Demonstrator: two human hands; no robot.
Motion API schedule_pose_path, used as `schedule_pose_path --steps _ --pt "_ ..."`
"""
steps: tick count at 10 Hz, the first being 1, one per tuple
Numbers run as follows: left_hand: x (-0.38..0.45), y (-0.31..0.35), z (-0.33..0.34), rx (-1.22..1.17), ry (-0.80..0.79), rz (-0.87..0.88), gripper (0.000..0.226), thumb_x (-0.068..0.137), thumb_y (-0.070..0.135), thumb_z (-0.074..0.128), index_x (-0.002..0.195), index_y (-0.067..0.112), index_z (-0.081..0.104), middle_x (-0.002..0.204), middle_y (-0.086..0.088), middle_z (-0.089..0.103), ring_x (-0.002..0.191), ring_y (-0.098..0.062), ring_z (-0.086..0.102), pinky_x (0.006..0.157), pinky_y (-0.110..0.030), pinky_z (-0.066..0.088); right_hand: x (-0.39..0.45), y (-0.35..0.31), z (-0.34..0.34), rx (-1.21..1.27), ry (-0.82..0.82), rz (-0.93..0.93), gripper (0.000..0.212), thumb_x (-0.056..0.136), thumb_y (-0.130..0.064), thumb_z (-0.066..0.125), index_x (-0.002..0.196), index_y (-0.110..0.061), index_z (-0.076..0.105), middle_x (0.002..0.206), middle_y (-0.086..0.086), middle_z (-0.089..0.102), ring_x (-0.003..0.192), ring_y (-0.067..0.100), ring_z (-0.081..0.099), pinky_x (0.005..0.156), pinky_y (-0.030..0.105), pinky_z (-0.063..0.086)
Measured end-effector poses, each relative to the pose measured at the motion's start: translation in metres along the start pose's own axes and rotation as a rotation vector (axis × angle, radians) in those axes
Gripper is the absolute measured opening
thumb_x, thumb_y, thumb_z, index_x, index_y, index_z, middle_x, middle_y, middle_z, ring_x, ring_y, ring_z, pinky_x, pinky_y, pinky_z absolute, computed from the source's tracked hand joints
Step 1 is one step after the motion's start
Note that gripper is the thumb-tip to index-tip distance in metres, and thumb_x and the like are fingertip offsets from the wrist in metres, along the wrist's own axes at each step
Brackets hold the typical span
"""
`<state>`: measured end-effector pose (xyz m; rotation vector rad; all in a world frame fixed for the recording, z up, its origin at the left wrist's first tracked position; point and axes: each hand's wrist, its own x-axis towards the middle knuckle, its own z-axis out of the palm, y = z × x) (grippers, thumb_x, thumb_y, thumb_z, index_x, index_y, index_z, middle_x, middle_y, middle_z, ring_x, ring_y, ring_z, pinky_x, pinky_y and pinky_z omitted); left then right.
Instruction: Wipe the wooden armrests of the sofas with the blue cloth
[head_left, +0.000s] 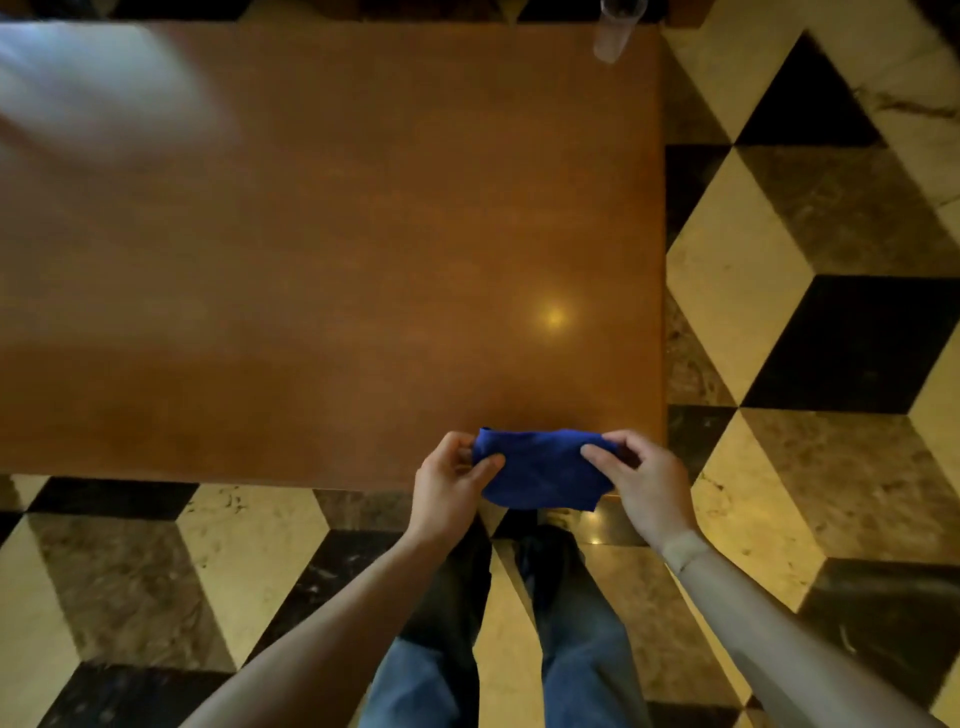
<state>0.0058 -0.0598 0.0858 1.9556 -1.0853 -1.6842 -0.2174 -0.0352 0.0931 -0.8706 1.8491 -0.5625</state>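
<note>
A patterned marble floor (779, 291) surrounds a wooden desk (311, 234). My left hand (449, 480) and right hand (636, 480) each pinch an end of the blue cloth (543, 467) over the desk's near edge; I judge I'm folding it. No sofa armrest shows, so next I must find one.

I can read no text, label, brand, number or sign anywhere here. The cloth (543, 467) I hold is plain blue with no tag or print showing. The table (322, 249) is bare wood, and the glass (615, 31) at its 1 o'clock corner shows no marking. The floor (831, 218) tiles carry only a pattern.
</note>
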Motion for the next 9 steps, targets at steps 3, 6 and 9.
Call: schedule_pose_path --steps 3,6,9 --pt "0.097 -0.020 0.014 0.102 0.024 -0.061 0.016 0.081 0.030 0.075 0.074 0.035 0.062 0.079 -0.001 0.071 0.082 -0.026 0.071 0.073 -0.056 0.059 0.090 0.037 0.042 -0.037 0.028 0.026 0.014 0.088 -0.031 0.069 0.093 -0.018 0.068 0.091 -0.003 0.068 0.090 0.016 0.064 0.082 0.039 0.054" --pt "0.139 -0.012 0.017 0.471 0.053 0.053 0.016 0.090 0.035 0.065 0.093 0.021 0.058 0.088 0.002 0.068 0.082 -0.023 0.065 0.074 -0.048 0.057 0.134 0.050 0.057 -0.200 0.092 -0.019 0.024 0.081 -0.055 0.060 0.086 -0.031 0.060 0.092 -0.007 0.064 0.088 0.017 0.062 0.077 0.045 0.055" --pt "0.123 0.005 0.016 0.617 0.156 0.067 0.029 0.094 0.049 0.053 0.104 0.022 0.050 0.104 0.005 0.057 0.090 -0.023 0.059 0.074 -0.040 0.049 0.120 0.028 0.047 -0.215 0.231 -0.073 0.030 0.091 -0.040 0.063 0.114 -0.021 0.061 0.112 -0.006 0.056 0.101 0.015 0.059 0.075 0.026 0.050"
